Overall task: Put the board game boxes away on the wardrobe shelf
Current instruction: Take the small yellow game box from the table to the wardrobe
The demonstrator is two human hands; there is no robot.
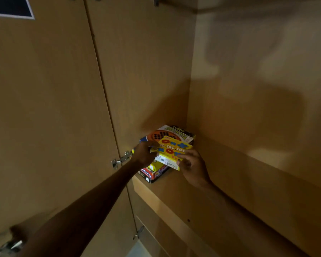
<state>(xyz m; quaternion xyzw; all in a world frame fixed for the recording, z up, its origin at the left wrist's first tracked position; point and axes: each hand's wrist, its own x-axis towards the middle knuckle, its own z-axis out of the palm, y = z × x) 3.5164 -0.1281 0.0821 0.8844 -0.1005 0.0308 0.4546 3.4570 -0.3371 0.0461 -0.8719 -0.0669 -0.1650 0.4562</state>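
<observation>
On top of the stack in the shelf's back left corner sits the yellow Tic Tac Toe box [171,151], held at both ends by bare hands. Its printed face points up and its title runs roughly across, from one hand toward the other. That line is the box's axis for the coming move, and the free direction is straight back toward the corner.

The left grip [145,154] pinches the box's left end with thumb and fingers curled over the edge. The right grip [192,164] holds the near right corner with curled fingers. Both have hold of the box, and neither arm is clearly nearer, so the push would be shared.

Under it lies the Brainvita box [176,134], its far half showing behind the yellow one. Below that is a red and black box [151,174] with its front corner jutting toward the shelf edge. Whether the yellow box already rests flat on the Brainvita box or hovers just above it cannot be told; its near edge seems to overhang a little.

The stack stands on the wardrobe shelf [176,203], tight against the side wall. A metal hinge [120,160] sits just left of the left grip, and the open wardrobe door [44,108] fills the left of the view.
</observation>
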